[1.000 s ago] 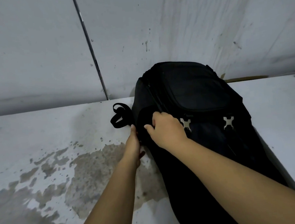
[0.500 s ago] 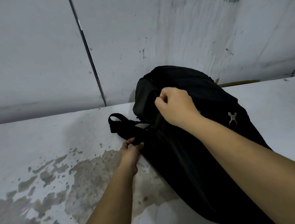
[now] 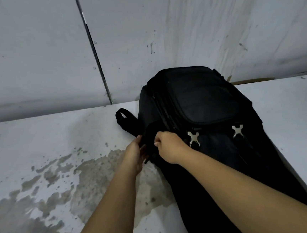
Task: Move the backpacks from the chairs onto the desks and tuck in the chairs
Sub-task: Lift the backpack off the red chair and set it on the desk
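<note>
A black backpack (image 3: 207,108) with two silver buckles lies flat on the worn white desk (image 3: 49,144), its top end against the wall. A strap loop (image 3: 124,119) sticks out on its left side. My left hand (image 3: 135,155) pinches the backpack's left edge from beside it. My right hand (image 3: 167,145) grips the same edge from on top, fingers curled into the fabric. No chair is in view.
A grey stained wall (image 3: 160,32) with a dark vertical seam rises right behind the desk. The desk surface has large patches of worn paint at the left and centre. A cardboard edge (image 3: 253,80) shows behind the backpack.
The backpack, lifted and tilted half a second ago by my right hand, now lies flat with its front face up. My right hand came back down to the left edge beside my left hand.
</note>
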